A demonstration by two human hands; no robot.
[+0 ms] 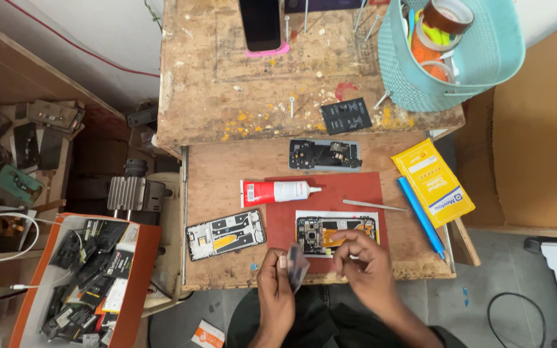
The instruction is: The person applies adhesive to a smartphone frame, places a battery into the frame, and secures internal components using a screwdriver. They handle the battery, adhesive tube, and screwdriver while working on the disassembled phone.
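Overhead, a worn paint-spattered wooden workbench [227, 77] fills the upper middle, with a lower wooden shelf [227, 171] in front of it. A teal perforated plastic basket [485, 58] holding tape rolls sits at the bench's right corner. An orange cardboard box of small parts [33, 293] sits at lower left, off the shelf. A red rectangular work mat [356, 187] lies on the shelf. A yellow flat packet [433, 180] lies right of the mat, with a blue stick [420, 216] just beside it. A dark phone [260, 24] rests at the bench's far edge. An opened phone with exposed boards and an orange flex [330, 229] lies on the mat, just ahead of both hands. A second phone frame [225, 234] lies left of the mat, a third grey one [325, 154] behind it. A red-and-white glue tube [278, 191] lies across the mat's left edge, and metal tweezers [375, 205] on its right.

Left hand [277, 290] is closed around a small translucent flat piece [298, 267], held upright at the shelf's near edge. Right hand [363, 261] has fingers pinched together just beside that piece; cannot tell if it grips anything.
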